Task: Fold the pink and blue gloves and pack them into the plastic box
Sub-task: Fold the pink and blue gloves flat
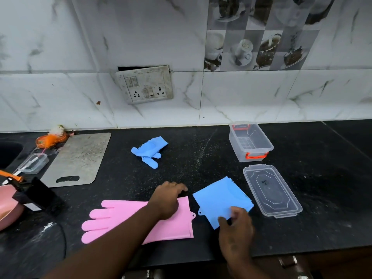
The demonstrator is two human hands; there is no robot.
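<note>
Pink glove (138, 220) lies flat at counter front, long axis L–R, fingers pointing left, cuff pressed under left hand (168, 200), palm down. Folded blue glove (220, 200) is pinched at near edge by right hand (234, 224); plastic box (250, 142) sits open, far right.

A black speckled bench (201, 154) carries a flat pink glove (124, 220), a folded blue glove (219, 200) just beside its cuff, a second blue glove (150, 151) further back, an open plastic box (249, 142), its clear lid (271, 191), a grey cutting board (78, 160) and a small lidded container (33, 163).
</note>
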